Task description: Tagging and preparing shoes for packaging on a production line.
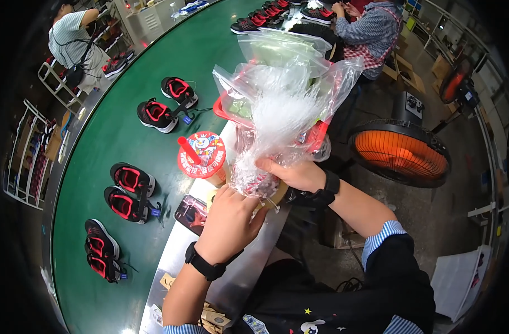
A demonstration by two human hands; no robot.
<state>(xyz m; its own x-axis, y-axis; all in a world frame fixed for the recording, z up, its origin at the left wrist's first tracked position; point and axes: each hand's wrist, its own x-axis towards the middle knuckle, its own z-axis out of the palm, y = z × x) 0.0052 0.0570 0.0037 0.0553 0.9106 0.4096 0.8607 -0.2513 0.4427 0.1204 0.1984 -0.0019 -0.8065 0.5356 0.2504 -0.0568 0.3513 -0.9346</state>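
Head view, starting nearest to me: my left hand (pixel 228 222), with a black watch (pixel 205 266) at the wrist, is curled around the bottom of a clear plastic bag (pixel 279 106), fingers pressed into the crinkled film. My right hand (pixel 299 175), wearing a black wristband (pixel 321 195), grips the same bunched neck of the bag from the other side, so both hands are clenched on it and touching each other there. The bag stands upright between them and fans out above, with a bundle of thin clear plastic strands (pixel 277 119) inside; a red-rimmed container (pixel 316 136) shows behind it, though I cannot tell whether the bag sits in it.

Just left of my left hand, a phone (pixel 191 213) lies on the pale edge of the counter (pixel 171 261). Slightly beyond stands a sealed drink cup (pixel 201 156) with a red straw (pixel 189 150).

Farther left runs the green conveyor belt (pixel 98 167), carrying black-and-red shoes in pairs: one pair (pixel 101 250) close by, another (pixel 129 192) above it, a third (pixel 168 103) farther along, and more shoes (pixel 260 19) at the far end.

To my right, an orange fan (pixel 399 153) sits on the floor. Far off, a seated person in a checked shirt (pixel 371 30) works at the belt, and another person (pixel 73 44) stands at the upper left.
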